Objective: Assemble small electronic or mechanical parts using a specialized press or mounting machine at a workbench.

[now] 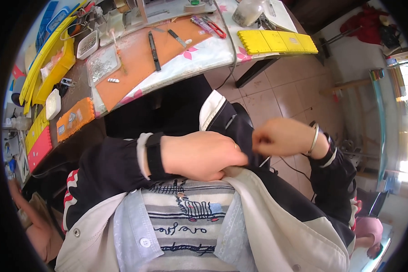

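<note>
We saw the beige front panel of the jacket (258,195) just below the left hand (199,154), its upper edge meeting the curled fingers near the thumb. Those fingers were bent in close together, but their tips were turned from us, so we could not tell whether they gripped the cloth. The right hand (283,136) hung just beyond, apart from that panel, with its fingers loosely curled toward the left one; motion blurred them, and we could not tell whether they held anything.

Above the left hand we found a pale strip (211,112) with a toothed zipper edge, angled across dark, smooth fabric. The panel itself looked matte and softly folded, and beside it we saw a knitted top (181,213) in grey and cream stripes with raised dark stitching. A smooth, rounded metal bangle (314,139) circled the right wrist, and a flat black band (154,155) the left.

On the table beyond, we noted a flat orange-brown mat (136,63), a clear plastic tray (117,58) of small shiny pieces and a slim black tool (154,52).
</note>
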Available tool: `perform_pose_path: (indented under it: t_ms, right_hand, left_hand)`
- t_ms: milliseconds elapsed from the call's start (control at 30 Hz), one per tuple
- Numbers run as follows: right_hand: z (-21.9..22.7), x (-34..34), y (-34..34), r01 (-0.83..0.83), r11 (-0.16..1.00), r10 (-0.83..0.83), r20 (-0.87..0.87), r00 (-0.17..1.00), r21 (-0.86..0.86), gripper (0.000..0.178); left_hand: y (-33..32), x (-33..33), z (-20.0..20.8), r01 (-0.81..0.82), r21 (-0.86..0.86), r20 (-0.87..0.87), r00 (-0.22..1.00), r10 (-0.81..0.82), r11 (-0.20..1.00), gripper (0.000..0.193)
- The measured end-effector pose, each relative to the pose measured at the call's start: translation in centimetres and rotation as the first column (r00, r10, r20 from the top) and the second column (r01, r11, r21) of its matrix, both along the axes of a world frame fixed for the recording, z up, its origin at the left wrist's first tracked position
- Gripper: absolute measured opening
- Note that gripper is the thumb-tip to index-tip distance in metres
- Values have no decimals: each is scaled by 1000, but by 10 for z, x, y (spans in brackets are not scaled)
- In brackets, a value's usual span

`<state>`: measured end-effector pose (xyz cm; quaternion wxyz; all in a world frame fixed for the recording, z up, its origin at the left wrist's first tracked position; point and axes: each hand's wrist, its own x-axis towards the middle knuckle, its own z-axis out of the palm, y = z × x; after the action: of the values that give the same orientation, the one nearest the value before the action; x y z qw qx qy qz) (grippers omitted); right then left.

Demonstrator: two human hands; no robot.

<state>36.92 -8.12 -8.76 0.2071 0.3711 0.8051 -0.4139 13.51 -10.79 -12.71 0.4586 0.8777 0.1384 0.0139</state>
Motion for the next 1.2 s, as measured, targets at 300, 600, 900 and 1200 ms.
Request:
perform_pose_path:
  t_ms: [300,600,900,1200]
  right_hand:
    - [7,-1,-69,65,937,-162,-261,952,-343,20]
    - [-6,-19,-95,247,969,-238,-389,890,-28,19]
    - [-14,-27,-97,217,860,-182,-121,976,461,17]
    - [-68,-50,-85,-246,923,96,441,892,296,15]
  left_hand:
    - [-22,-37,15,-249,458,506,862,-20,853,28]
    - [-30,-29,15,-327,441,576,817,16,836,30]
    - [-28,-34,10,-348,461,606,795,-3,816,27]
    - [-26,-24,6,-246,522,551,828,-103,817,24]
